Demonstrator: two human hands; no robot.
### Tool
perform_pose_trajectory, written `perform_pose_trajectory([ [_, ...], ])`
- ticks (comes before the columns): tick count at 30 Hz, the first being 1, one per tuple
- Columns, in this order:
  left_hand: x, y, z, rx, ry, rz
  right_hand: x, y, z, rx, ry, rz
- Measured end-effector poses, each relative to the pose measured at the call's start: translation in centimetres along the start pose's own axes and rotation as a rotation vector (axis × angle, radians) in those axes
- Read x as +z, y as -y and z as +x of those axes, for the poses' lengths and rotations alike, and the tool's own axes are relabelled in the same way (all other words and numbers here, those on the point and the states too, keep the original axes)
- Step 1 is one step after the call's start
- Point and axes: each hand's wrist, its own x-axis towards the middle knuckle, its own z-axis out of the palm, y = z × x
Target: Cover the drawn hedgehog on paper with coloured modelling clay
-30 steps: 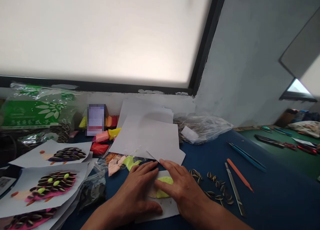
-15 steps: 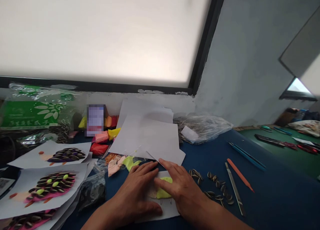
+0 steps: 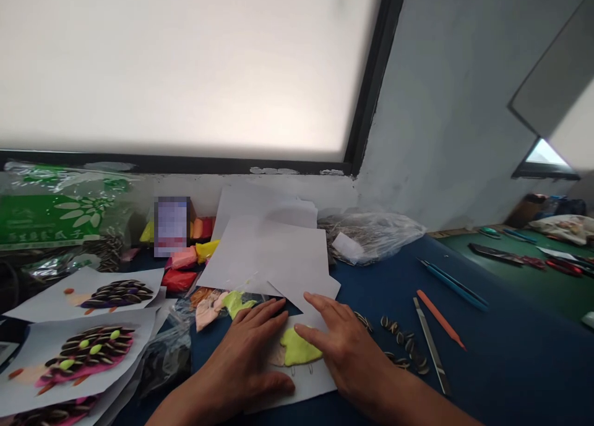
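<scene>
From the head camera, we see a yellow-green clay shape (image 3: pixel 299 347) lying flat on a small white sheet (image 3: pixel 312 384), in between our two hands. The left hand (image 3: pixel 253 352) is open and spread over the paper at 8 o'clock from the shape, holding nothing. The right hand (image 3: pixel 341 342) is open too, at 4 o'clock, with its thumb up by the yellow-green edge; we can't quite tell if that thumb is pressing or only close. A pale peach patch (image 3: pixel 277 356) sits against the shape at 8 o'clock, partly covered by our left hand. So the body looks laid down and some of the face too. The little drawn legs (image 3: pixel 293 370) under it have no clay on them, and we see no seeds on the yellow-green part. A heap of striped seeds (image 3: pixel 404 340) waits at 3 o'clock. Over at 9 o'clock, a hedgehog page (image 3: pixel 143 336) has seeds, bright dots and brown legs, so next to it ours looks only partly done.
</scene>
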Motion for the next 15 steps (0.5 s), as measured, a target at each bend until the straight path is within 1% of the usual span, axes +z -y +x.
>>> perform_pose_trajectory([
  [3, 0.7, 0.9, 0.0, 0.043, -0.031, 0.013, -0.4, 0.5, -0.9, -0.009, -0.009, 0.053],
  [4, 1.0, 1.2, 0.0, 0.053, -0.064, 0.016, -0.4, 0.6, -1.2, -0.011, 0.001, 0.061],
  [7, 1.9, 2.2, -0.1, 0.104, -0.116, 0.028, 0.0, 0.6, -1.6, -0.034, 0.024, 0.048],
  [9, 2.1, 2.5, -0.1, 0.125, -0.132, 0.035, 0.2, 0.6, -1.7, -0.062, 0.006, 0.031],
  [12, 1.9, 2.3, -0.2, 0.123, -0.118, 0.047, 0.2, 0.8, -1.8, -0.113, -0.019, 0.019],
  [15, 1.6, 1.8, -0.5, 0.099, -0.098, 0.065, 0.0, 1.0, -1.9, -0.145, -0.005, 0.023],
])
